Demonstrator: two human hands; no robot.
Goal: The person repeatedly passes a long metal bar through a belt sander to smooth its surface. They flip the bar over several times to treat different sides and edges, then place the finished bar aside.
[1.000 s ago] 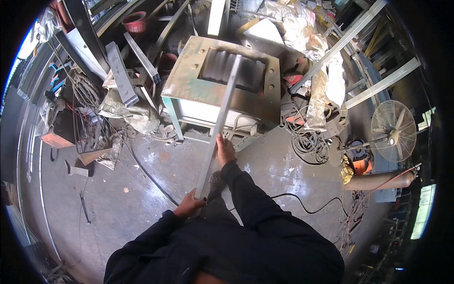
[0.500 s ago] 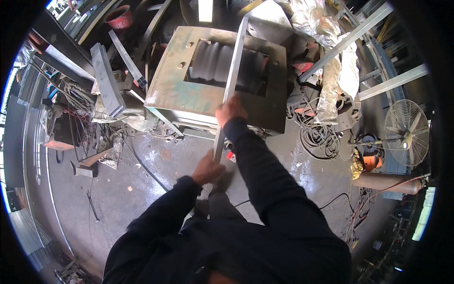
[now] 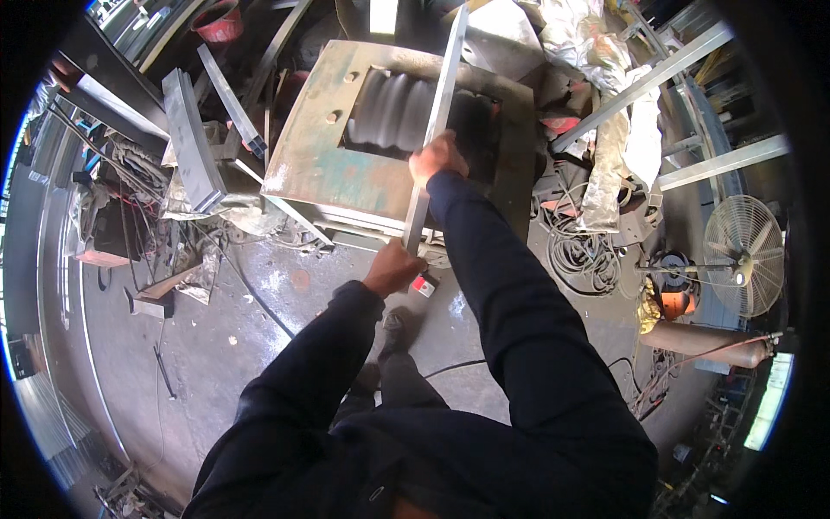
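A long straight metal bar [image 3: 448, 82], square-looking and pale grey, slants away from me over the metal machine [image 3: 354, 177]. Its near end sits in my left hand [image 3: 394, 268], closed round it just in front of the machine's front edge. Farther up, my right hand [image 3: 438, 159] grips the bar over the machine's worn, greenish-brown top plate. Through an opening in that plate a dark ribbed roller [image 3: 391, 112] shows, smeared as if by motion. The bar crosses above this opening; whether it touches the roller I cannot tell. A small red and white box [image 3: 423, 285] is beside my left hand.
Grey metal channels [image 3: 192, 143] lean left of the machine, and a red bucket [image 3: 218, 23] stands behind them. Coiled cable [image 3: 581, 259] lies on the floor to the right, near a caged fan [image 3: 742, 257] and a gas cylinder [image 3: 705, 343]. Another cable [image 3: 259, 298] crosses the floor.
Both hands have moved forward and slightly right, carrying the bar farther over the machine. My left hand is now close to the machine's front edge. The view has shifted slightly.
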